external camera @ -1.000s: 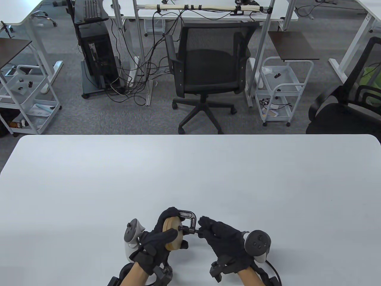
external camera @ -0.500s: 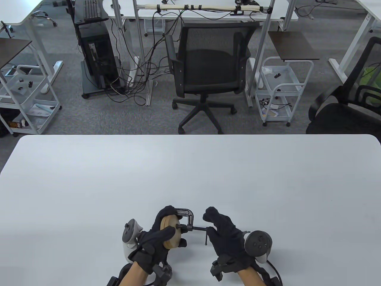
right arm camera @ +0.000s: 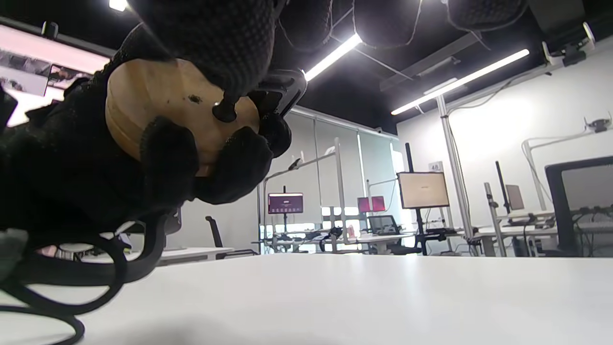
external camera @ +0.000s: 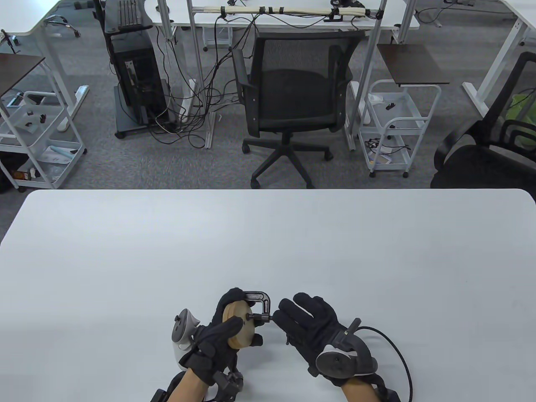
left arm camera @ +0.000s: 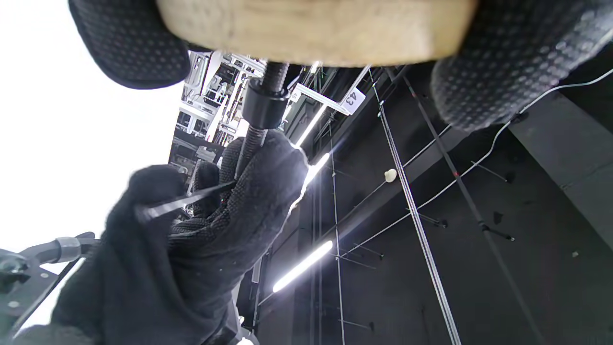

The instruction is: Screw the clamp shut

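Observation:
A black C-clamp [external camera: 260, 300] sits around a round wooden disc [external camera: 239, 330] near the table's front edge. My left hand [external camera: 232, 312] grips the disc, thumb on its face and fingers behind it. The clamp's screw pad [right arm camera: 224, 112] touches the disc's face [right arm camera: 158, 105]. My right hand [external camera: 281, 322] is right of the clamp, over the screw's outer end. In the left wrist view it pinches the thin handle bar [left arm camera: 182, 203] below the threaded screw [left arm camera: 256, 141] and its boss [left arm camera: 263, 103]. The disc [left arm camera: 316, 28] fills that view's top.
The white table [external camera: 268, 251] stretches away in front of the hands. The right glove's cable [external camera: 398, 351] loops on the table to the right. A black office chair [external camera: 293, 96] and white carts [external camera: 393, 125] stand beyond the far edge.
My right hand has rolled at the wrist, its tracker swinging down toward me, and closed in on the screw's end, turning the handle bar. My left hand, disc and clamp shifted slightly left.

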`<state>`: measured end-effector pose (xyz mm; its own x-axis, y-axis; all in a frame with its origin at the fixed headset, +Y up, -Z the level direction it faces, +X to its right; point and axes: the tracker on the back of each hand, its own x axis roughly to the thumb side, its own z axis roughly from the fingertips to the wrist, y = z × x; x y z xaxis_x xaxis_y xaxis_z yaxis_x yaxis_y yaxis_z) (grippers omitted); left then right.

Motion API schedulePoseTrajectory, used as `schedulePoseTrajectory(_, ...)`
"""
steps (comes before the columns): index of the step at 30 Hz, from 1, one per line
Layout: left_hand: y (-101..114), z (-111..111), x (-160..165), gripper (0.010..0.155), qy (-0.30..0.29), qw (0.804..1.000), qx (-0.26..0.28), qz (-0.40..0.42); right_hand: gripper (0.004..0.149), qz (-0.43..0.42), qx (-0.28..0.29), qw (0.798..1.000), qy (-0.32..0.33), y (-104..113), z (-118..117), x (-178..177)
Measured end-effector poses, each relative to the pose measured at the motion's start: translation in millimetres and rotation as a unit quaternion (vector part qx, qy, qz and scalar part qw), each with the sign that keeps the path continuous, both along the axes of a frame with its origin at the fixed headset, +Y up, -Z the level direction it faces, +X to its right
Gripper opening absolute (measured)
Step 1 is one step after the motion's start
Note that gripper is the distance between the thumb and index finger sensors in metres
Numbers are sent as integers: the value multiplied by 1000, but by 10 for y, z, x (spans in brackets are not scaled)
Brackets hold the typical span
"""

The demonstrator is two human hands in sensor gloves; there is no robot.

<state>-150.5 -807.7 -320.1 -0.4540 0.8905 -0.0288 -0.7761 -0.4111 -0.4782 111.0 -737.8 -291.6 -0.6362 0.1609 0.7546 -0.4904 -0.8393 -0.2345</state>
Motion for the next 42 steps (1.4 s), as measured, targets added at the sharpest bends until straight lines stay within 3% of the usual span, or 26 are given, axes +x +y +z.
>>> schedulePoseTrajectory(4, 1, 5, 29, 93, -3, 1000, 5, -6, 59, -107, -66, 992, 20, 0, -44, 76)
schedulePoseTrajectory(8, 1, 11, 46, 93, -3, 1000, 10, -19, 55, -205, -148, 967, 44, -51, -111, 130)
schedulePoseTrajectory(19, 8, 10, 60, 93, -16, 999, 22, -24, 59, -337, -282, 896, 59, -136, -204, 183)
schedulePoseTrajectory(24, 2, 5, 46, 93, -7, 1000, 16, -23, 62, -316, -261, 911, 44, -128, -184, 183)
schedulePoseTrajectory(32, 6, -6, -25, 93, 12, 1000, 10, -21, 61, -228, -161, 960, 26, -30, -118, 182)
schedulePoseTrajectory(37, 6, -6, -10, 93, 9, 1000, 7, 0, 76, -59, -102, 993, 14, -20, -65, 79)
schedulePoseTrajectory(40, -3, -3, -10, 93, 8, 1000, 3, 3, 85, 6, -117, 993, 11, -75, -71, 14)
schedulePoseTrajectory(42, -9, -5, -13, 92, 7, 1000, 3, -3, 84, 3, -109, 994, 9, -92, -78, -10)
